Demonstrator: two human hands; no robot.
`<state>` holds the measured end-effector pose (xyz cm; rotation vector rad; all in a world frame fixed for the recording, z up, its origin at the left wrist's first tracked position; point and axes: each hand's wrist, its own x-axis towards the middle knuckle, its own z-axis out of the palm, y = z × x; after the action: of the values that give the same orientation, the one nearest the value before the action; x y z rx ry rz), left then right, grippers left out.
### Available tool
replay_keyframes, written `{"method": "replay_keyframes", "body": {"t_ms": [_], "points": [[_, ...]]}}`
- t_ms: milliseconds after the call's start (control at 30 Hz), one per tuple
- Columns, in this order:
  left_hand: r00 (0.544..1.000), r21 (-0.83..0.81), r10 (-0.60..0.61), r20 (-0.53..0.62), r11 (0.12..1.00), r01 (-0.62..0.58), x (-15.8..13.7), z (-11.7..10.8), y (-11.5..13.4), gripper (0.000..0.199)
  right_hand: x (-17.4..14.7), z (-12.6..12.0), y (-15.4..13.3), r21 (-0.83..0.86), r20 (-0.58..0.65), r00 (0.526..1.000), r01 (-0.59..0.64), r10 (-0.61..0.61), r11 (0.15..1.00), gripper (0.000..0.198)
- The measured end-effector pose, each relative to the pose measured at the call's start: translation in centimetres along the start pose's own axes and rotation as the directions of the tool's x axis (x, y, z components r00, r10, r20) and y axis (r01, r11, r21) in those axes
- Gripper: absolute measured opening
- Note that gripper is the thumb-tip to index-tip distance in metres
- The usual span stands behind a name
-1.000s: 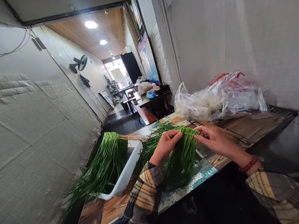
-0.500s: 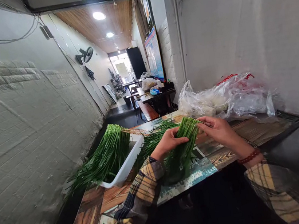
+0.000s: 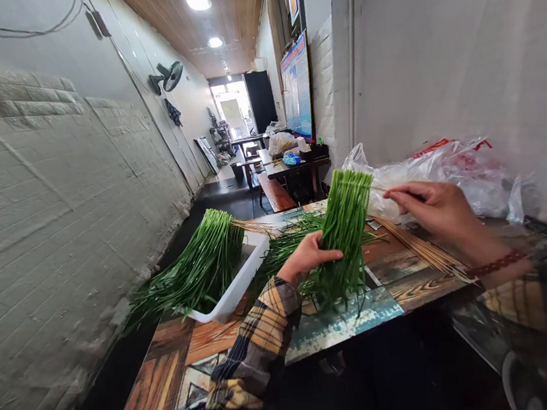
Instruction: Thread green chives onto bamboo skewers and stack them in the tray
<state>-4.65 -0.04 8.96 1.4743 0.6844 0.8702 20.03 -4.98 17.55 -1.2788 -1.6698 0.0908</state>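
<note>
My left hand (image 3: 310, 255) is closed around a thick bunch of garlic chives (image 3: 348, 212), held upright over the table with the cut ends at the top. To the right of the bunch, my right hand (image 3: 432, 204) pinches the end of a thin bamboo skewer (image 3: 379, 188), which reaches to the upper stems. Whether the skewer passes right through them, I cannot tell. Beyond my left forearm, a white plastic tray (image 3: 243, 279) holds more chives (image 3: 201, 265), their leaves hanging over its left side. Skewer sticks (image 3: 251, 225) jut from that pile's right side.
Loose chives (image 3: 291, 239) lie on the patterned table (image 3: 176, 349) behind my left hand. A heap of bamboo skewers (image 3: 423, 249) rests under my right forearm. Clear plastic bags (image 3: 455, 174) sit against the right wall. A farther table (image 3: 273, 168) and bench (image 3: 275, 191) stand beyond.
My left hand has raised the chives, now more upright. My right hand has drawn away to the right, and a thin skewer shows between it and the stems. The view has shifted a little.
</note>
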Motion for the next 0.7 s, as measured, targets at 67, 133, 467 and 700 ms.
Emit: {"method": "replay_keyframes", "body": {"t_ms": [67, 133, 467, 700], "points": [[0.996, 0.034, -0.078, 0.034, 0.996, 0.076, -1.0, -0.9, -2.6, 0.047, 1.2, -0.8, -0.1, 0.013, -0.065, 0.997, -0.036, 0.037, 0.999, 0.032], [0.994, 0.088, -0.108, 0.016, 0.991, 0.106, -2.0, -2.1, -5.3, 0.040, 2.2, -1.5, -0.5, 0.016, -0.123, 0.992, -0.027, 0.028, 1.000, 0.031], [0.929, 0.818, 0.231, -0.289, 0.563, 0.114, -5.0, -5.1, -6.4, 0.060, 4.7, -0.6, -2.1, 0.099, -0.233, 0.972, -0.021, 0.044, 0.995, 0.023], [0.954, 0.979, 0.238, -0.182, 0.133, 0.153, -7.1, -0.9, -3.8, 0.036, 5.4, 2.9, -5.3, 0.132, -0.123, 0.992, -0.007, 0.023, 0.991, 0.025]]}}
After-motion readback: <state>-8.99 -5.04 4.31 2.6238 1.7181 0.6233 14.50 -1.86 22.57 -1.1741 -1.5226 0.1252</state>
